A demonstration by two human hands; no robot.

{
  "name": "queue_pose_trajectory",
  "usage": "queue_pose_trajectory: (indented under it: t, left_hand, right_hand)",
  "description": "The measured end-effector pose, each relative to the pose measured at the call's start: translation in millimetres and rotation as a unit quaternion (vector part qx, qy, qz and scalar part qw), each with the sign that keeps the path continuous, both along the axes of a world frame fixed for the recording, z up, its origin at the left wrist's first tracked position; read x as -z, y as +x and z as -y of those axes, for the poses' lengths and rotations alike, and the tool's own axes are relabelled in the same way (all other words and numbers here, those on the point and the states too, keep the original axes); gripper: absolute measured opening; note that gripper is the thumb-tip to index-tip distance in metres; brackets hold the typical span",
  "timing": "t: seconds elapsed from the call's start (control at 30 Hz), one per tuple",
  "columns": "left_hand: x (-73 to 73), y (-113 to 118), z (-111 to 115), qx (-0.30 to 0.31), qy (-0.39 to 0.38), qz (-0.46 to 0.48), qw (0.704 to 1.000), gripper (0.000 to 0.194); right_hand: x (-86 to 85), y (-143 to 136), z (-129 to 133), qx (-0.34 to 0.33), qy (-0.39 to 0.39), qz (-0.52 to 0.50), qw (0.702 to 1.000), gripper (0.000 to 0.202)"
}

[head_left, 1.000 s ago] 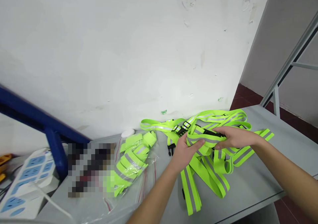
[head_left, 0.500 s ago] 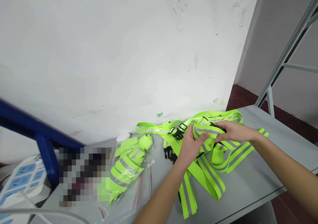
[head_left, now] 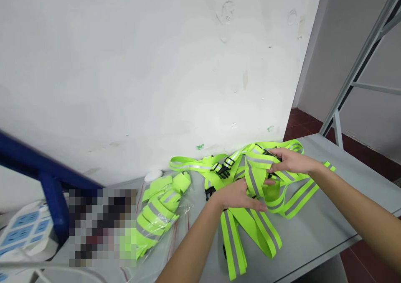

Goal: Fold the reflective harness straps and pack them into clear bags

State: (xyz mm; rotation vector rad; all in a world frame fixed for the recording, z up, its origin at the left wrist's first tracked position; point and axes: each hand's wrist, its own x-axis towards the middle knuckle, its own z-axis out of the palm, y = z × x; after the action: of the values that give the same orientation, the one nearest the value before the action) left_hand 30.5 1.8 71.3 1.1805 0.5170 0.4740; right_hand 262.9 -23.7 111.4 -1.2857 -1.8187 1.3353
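Note:
A tangle of bright yellow-green straps (head_left: 233, 243) with grey reflective stripes and black buckles (head_left: 224, 171) lies on the grey table. My left hand (head_left: 239, 194) is over the middle of it, thumb apart from the fingers, which pass partly behind a strap loop. On the right, my right hand (head_left: 286, 161) pinches the straps near a black buckle at the top of the bundle. Some of its fingertips are hidden among the straps. Left of the tangle, a clear plastic bag (head_left: 180, 228) holds more folded green straps (head_left: 156, 214).
A white wall (head_left: 156, 65) rises behind the table (head_left: 326, 233). At the left are a blue metal frame (head_left: 54, 199), a power strip (head_left: 28, 233) and cables. A white round object (head_left: 153, 176) sits by the wall. Metal framework (head_left: 354, 65) stands at the right.
My left hand has moved down and its fingers have spread from the pinch, reaching behind a strap. The strap between my hands now hangs folded downward. My right hand stays near the buckle.

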Motion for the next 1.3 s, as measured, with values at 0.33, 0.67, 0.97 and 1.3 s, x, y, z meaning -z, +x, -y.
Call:
queue_pose_trajectory:
  t: [0.33,0.67,0.97,1.3]
  left_hand:
    - [7.6,36.7,2.7,0.062,0.036,0.081,0.994,0.074]
    - [-11.8,23.6,-8.5,0.105,0.055,-0.034,0.992,0.063]
    - [-32.4,-26.0,-45.4,0.259,0.037,-0.052,0.964,0.086]
    - [-66.7,-99.2,-130.7,0.043,0.321,-0.425,0.845,0.059]
  right_hand:
    - [-52.5,-1.7,-41.8,-0.044,0.076,0.045,0.995,0.032]
    - [-82.8,23.0,-49.1,0.067,0.156,0.028,0.985,0.039]
    - [-54.1,69.9,-24.1,0.23,-0.023,-0.066,0.971,0.044]
    - [36.4,143.5,0.6,0.364,-0.16,-0.132,0.908,0.036]
